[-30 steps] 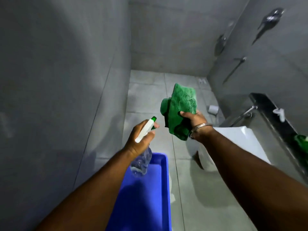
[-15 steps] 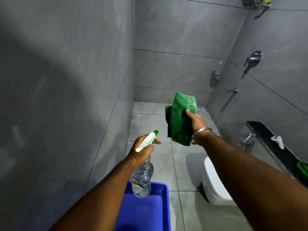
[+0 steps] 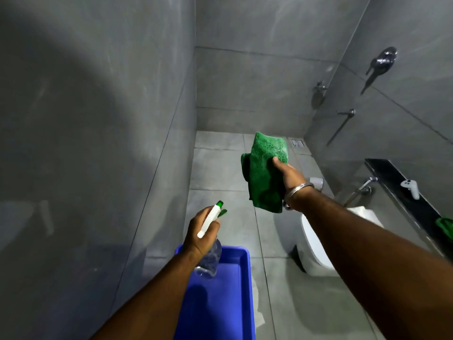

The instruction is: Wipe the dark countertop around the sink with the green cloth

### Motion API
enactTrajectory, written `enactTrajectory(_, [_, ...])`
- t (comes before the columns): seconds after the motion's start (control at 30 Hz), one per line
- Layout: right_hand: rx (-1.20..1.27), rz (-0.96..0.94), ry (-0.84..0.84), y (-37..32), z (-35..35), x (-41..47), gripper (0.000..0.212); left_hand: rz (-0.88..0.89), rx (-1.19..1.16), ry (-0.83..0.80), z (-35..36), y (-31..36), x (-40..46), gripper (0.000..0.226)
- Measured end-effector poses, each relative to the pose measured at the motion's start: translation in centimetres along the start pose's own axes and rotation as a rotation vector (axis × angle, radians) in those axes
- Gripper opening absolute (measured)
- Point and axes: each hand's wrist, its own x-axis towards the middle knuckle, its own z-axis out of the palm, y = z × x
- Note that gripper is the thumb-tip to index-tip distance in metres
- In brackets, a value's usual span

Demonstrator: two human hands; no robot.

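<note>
My right hand point(image 3: 290, 179) holds a folded green cloth point(image 3: 266, 168) up in the air in front of me, over the grey floor. My left hand point(image 3: 199, 233) grips a clear spray bottle point(image 3: 208, 260) with a white and green trigger head, held above a blue tray. A dark narrow ledge point(image 3: 392, 182) runs along the right wall, apart from both hands. No sink shows in this view.
A blue plastic tray point(image 3: 220, 298) sits low in front of me. A white toilet point(image 3: 316, 244) stands at the right under the ledge, with a tap point(image 3: 362, 188) beside it. On the ledge lie a white object point(image 3: 411, 188) and something green point(image 3: 445, 227). Grey tiled walls enclose the room.
The view tilted up from the floor, then dipped slightly. Both hands keep their hold on the bottle and the cloth, with the cloth still raised.
</note>
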Motion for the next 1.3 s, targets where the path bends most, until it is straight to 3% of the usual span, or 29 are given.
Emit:
enactTrajectory(0.17, [0.077,0.162,0.024,6.5,-0.4,-2.3,0.035,-0.101,-0.044,0.183,0.0,-5.4,-1.8,0.026])
enactTrajectory(0.27, [0.127,0.236,0.035,9.6,-0.6,-3.7,0.032,-0.099,-0.032,0.227,0.3,-7.5,-2.9,0.039])
enactTrajectory(0.4, [0.179,0.307,0.033,12.7,-1.4,-5.1,0.032,-0.071,-0.023,0.194,0.4,-9.3,-4.7,0.045])
enactTrajectory(0.53, [0.136,0.334,0.019,15.0,-2.1,-7.1,0.041,-0.203,-0.024,0.056,-0.8,-10.4,-6.6,0.076])
enactTrajectory(0.6, [0.048,0.348,-0.006,16.2,-2.7,-8.5,0.054,-0.273,0.089,0.049,-2.0,-11.4,-8.5,0.092])
enactTrajectory(0.67, [-0.08,0.389,-0.071,17.2,-3.3,-10.3,0.057,-0.338,0.273,0.029,-3.8,-12.2,-10.5,0.095])
enactTrajectory(0.73, [-0.222,0.399,-0.151,18.2,-3.5,-12.1,0.044,-0.347,0.438,0.04,-5.6,-12.4,-12.3,0.072])
enactTrajectory(0.83, [-0.528,0.373,-0.321,19.3,-2.8,-14.4,0.031,-0.184,0.526,-0.033,-7.3,-10.4,-14.4,0.038])
enactTrajectory(0.9, [-0.787,0.353,-0.553,19.5,-1.6,-15.9,0.03,-0.04,0.59,-0.135,-7.7,-8.3,-16.1,0.045])
enactTrajectory(0.97, [-1.053,0.295,-0.819,19.4,0.5,-17.8,0.033,0.032,0.695,-0.205,-8.3,-6.0,-18.2,0.067])
enactTrajectory(1.1, [-1.415,0.102,-1.142,19.1,5.7,-22.3,0.031,0.03,0.923,-0.465,-11.3,-2.0,-22.9,0.091])
enactTrajectory(1.17, [-1.44,0.069,-1.251,19.1,8.3,-24.3,0.026,-0.104,0.968,-0.541,-13.6,-0.1,-25.3,0.073])
enactTrajectory(1.23, [-1.47,-0.031,-1.373,19.2,11.3,-26.3,0.029,-0.186,0.972,-0.455,-16.7,1.3,-28.3,0.039])
enactTrajectory(1.3, [-1.527,-0.163,-1.461,19.7,14.9,-28.4,0.035,-0.22,1.043,-0.337,-20.6,2.1,-31.7,0.025])
